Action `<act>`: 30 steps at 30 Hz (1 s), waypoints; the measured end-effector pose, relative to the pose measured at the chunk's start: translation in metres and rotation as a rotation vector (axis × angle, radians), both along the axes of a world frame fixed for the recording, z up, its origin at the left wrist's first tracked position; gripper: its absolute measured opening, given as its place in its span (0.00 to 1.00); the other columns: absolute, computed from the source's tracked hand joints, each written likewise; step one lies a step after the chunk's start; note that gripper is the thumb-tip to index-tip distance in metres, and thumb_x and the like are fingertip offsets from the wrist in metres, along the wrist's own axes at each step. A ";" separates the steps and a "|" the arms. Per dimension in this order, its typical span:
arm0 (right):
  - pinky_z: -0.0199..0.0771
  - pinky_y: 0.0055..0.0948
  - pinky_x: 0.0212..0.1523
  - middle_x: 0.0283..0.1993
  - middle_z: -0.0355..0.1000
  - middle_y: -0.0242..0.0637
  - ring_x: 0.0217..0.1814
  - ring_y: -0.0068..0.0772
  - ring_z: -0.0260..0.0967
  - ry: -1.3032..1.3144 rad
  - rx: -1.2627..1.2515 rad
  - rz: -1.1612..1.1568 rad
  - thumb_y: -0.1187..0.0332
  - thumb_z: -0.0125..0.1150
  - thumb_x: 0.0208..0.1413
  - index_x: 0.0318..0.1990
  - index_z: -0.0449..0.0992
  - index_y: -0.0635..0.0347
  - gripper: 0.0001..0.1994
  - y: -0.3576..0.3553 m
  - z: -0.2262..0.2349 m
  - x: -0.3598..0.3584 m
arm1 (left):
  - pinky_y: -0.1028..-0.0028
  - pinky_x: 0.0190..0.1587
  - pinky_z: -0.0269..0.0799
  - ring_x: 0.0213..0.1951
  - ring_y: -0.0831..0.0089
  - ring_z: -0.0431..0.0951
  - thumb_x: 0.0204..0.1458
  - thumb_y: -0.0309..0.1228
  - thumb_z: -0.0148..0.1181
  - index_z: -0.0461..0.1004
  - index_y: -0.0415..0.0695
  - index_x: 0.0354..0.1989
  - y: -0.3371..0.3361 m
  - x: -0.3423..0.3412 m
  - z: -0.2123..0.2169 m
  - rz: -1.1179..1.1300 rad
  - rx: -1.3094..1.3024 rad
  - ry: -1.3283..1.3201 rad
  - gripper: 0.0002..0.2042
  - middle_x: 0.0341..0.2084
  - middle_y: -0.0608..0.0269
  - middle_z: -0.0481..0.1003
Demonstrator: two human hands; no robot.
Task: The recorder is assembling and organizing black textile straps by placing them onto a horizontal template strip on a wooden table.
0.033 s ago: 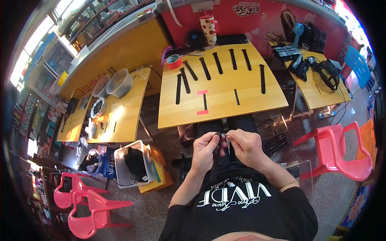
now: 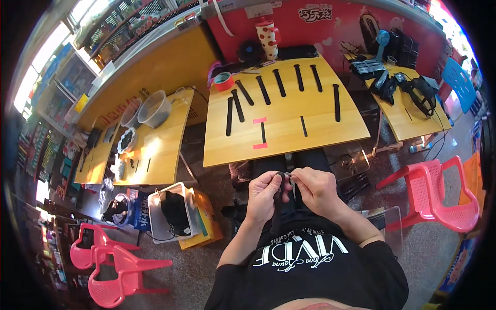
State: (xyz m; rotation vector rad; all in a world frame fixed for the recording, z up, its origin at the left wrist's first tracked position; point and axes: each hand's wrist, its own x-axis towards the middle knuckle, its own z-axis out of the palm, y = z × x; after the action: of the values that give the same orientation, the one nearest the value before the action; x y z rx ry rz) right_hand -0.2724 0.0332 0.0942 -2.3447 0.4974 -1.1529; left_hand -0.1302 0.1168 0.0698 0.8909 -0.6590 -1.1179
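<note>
Close to my body, below the table's near edge, both hands meet. My left hand (image 2: 264, 194) is closed, thumb against fingers, on a dark strap (image 2: 277, 211) that hangs down in front of my black shirt. Pinched at the strap's upper end, my right hand (image 2: 314, 189) is closed too; the small piece between its fingertips is mostly hidden. On the yellow wooden table (image 2: 222, 151) lie several black straps (image 2: 279, 82), each with a wider end, spread in a loose row. Nearer me, pink tape marks (image 2: 260, 146) sit at both ends of a short black line (image 2: 263, 133).
A red tape roll (image 2: 223, 81) and a spotted tumbler (image 2: 267, 39) stand at the table's far side. Side tables hold clear tubs (image 2: 154, 109) on the left and a small blue fan (image 2: 382, 44) on the right. Pink chairs (image 2: 434, 194) and a white bin (image 2: 173, 212) flank me.
</note>
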 end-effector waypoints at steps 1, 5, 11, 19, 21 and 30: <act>0.69 0.35 0.24 0.26 0.71 0.39 0.27 0.42 0.73 0.007 -0.020 -0.017 0.75 0.61 0.50 0.35 0.73 0.58 0.05 0.000 -0.001 -0.003 | 0.84 0.21 0.66 0.19 0.81 0.71 0.63 0.30 0.51 0.75 0.37 0.42 0.000 -0.002 -0.001 0.009 0.020 0.011 0.10 0.24 0.62 0.75; 0.69 0.35 0.23 0.24 0.69 0.38 0.27 0.41 0.72 0.035 -0.043 -0.049 0.75 0.61 0.50 0.33 0.73 0.57 0.04 0.001 -0.002 -0.005 | 0.85 0.21 0.66 0.19 0.81 0.71 0.62 0.29 0.51 0.75 0.36 0.43 -0.001 -0.002 0.000 -0.043 0.019 0.022 0.10 0.24 0.62 0.75; 0.69 0.35 0.23 0.23 0.68 0.38 0.26 0.40 0.72 0.061 -0.038 -0.050 0.74 0.62 0.50 0.32 0.72 0.57 0.04 -0.003 -0.006 -0.002 | 0.86 0.20 0.65 0.17 0.82 0.70 0.63 0.28 0.51 0.76 0.37 0.43 -0.003 0.000 0.000 -0.012 0.034 0.023 0.09 0.24 0.62 0.75; 0.68 0.35 0.23 0.24 0.68 0.38 0.26 0.40 0.72 0.075 -0.056 -0.052 0.74 0.62 0.50 0.31 0.72 0.57 0.04 -0.003 -0.006 0.000 | 0.85 0.20 0.65 0.18 0.82 0.70 0.62 0.29 0.51 0.76 0.37 0.42 -0.004 0.003 -0.003 0.004 0.043 0.007 0.09 0.24 0.62 0.75; 0.68 0.35 0.23 0.24 0.68 0.38 0.26 0.40 0.72 0.078 -0.060 -0.053 0.74 0.61 0.50 0.31 0.72 0.57 0.04 -0.003 -0.005 0.000 | 0.85 0.20 0.65 0.18 0.82 0.70 0.62 0.29 0.52 0.76 0.37 0.42 -0.003 0.002 -0.003 0.001 0.042 0.014 0.09 0.24 0.62 0.75; 0.68 0.35 0.24 0.23 0.67 0.37 0.26 0.40 0.71 0.127 -0.090 -0.039 0.74 0.61 0.49 0.31 0.71 0.58 0.04 0.001 -0.004 0.000 | 0.85 0.19 0.64 0.18 0.82 0.70 0.61 0.28 0.53 0.77 0.37 0.40 -0.001 0.001 -0.007 0.032 0.044 0.020 0.08 0.23 0.63 0.75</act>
State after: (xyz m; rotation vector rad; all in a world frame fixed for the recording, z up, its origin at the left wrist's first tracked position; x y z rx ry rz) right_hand -0.2728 0.0341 0.0897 -2.5073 0.5484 -1.0685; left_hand -0.1294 0.1161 0.0624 0.9236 -0.6039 -1.1144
